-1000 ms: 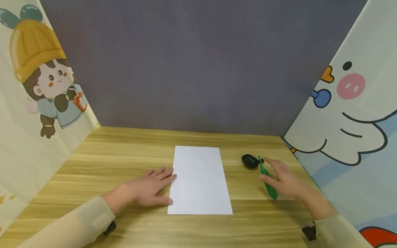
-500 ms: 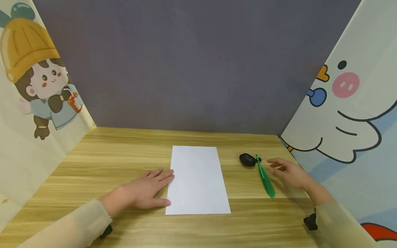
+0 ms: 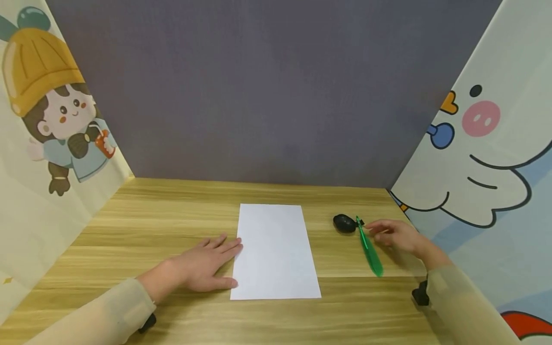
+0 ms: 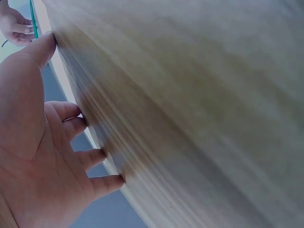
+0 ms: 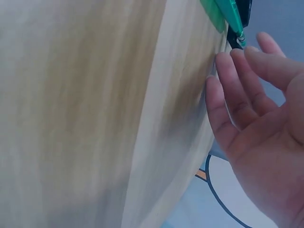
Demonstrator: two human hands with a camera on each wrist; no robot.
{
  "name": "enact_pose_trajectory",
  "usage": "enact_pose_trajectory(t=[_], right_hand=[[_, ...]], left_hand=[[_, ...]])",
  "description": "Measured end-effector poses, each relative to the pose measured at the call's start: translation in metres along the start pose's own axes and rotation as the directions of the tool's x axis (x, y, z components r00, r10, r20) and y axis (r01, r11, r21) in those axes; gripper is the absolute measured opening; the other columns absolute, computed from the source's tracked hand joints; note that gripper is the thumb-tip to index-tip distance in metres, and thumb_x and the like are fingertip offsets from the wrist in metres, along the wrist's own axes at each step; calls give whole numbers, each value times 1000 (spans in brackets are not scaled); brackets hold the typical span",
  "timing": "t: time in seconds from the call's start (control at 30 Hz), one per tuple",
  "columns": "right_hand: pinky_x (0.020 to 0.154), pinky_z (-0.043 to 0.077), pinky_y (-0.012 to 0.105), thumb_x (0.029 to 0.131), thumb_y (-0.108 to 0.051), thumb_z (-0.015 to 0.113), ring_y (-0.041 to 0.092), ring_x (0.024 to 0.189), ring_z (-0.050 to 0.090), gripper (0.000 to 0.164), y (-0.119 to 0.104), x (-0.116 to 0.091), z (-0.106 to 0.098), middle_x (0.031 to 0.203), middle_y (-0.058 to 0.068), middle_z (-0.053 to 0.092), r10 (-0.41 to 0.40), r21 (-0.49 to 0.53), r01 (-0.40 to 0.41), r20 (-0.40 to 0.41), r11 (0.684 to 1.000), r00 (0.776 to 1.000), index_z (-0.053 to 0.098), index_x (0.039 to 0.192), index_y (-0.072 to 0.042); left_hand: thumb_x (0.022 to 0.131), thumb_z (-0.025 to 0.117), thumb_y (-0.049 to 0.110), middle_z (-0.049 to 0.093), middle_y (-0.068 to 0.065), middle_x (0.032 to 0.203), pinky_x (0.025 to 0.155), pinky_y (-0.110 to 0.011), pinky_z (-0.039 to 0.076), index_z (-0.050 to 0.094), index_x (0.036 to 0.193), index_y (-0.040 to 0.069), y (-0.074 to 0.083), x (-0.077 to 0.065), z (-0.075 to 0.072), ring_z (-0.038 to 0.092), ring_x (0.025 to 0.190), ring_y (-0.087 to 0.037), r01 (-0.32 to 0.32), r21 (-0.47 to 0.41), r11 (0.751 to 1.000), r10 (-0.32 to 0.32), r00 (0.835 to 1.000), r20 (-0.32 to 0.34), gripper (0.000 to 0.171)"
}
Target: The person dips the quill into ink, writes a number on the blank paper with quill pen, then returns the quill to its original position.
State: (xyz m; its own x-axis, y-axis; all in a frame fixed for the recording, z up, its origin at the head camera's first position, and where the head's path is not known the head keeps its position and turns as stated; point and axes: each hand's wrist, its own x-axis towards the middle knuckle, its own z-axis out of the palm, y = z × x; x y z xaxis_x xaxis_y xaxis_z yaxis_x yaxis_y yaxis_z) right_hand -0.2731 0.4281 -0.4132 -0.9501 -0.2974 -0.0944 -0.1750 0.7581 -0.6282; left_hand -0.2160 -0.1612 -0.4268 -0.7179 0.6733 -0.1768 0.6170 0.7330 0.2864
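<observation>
A white sheet of paper (image 3: 276,254) lies flat on the table. My left hand (image 3: 200,266) rests palm down at its left side, with fingers spread and fingertips on the paper's edge. Toward the right lies a slim green leaf-shaped thing (image 3: 370,254). Its narrow far end lies by the thin black neck of a rounded black thing (image 3: 344,224); whether the two are joined I cannot tell. My right hand (image 3: 398,237) hovers just right of them, fingers loosely bent and holding nothing. In the right wrist view, its fingertips (image 5: 223,61) come close to the green thing (image 5: 230,16).
The wood-grain table (image 3: 172,211) ends at a dark grey back panel (image 3: 276,96). Cartoon-printed panels stand at the left (image 3: 26,215) and the right (image 3: 509,191), the right one near my right hand.
My right hand has drawn back to the right from above the green thing, then moved slightly left again, its fingers now more bent. The left hand keeps its place on the paper's edge.
</observation>
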Motion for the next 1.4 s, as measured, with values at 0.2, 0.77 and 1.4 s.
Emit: enact_pose_trajectory(t=[0.2,0.77,1.4], right_hand=[[79,61,32,106,-10,69,24,112,72,37,4,10,0,133,18,75,-11,-25,11,19,1000,1000,71,143,-8],[94,57,22,109,-4,62,45,136,65,33,3,20,3,140,16,75,-36,-43,40,77,998,996,77,137,-13],[97,59,33,100,9,61,49,133,65,39,-1,30,14,136,22,74,-100,-156,106,41,982,994,83,125,-12]], left_hand=[[105,54,74,22,-7,185,131,-76,22,28,176,13,1,0,0,17,170,-47,-2,-12,1000,2,1000,4,97],[105,53,74,23,-6,185,131,-75,23,28,176,14,2,2,-1,18,170,-47,1,-7,1000,-1,1000,3,97],[106,53,73,23,-7,185,132,-74,23,28,176,13,3,-1,-3,18,170,-46,5,-8,1000,-5,1000,10,96]])
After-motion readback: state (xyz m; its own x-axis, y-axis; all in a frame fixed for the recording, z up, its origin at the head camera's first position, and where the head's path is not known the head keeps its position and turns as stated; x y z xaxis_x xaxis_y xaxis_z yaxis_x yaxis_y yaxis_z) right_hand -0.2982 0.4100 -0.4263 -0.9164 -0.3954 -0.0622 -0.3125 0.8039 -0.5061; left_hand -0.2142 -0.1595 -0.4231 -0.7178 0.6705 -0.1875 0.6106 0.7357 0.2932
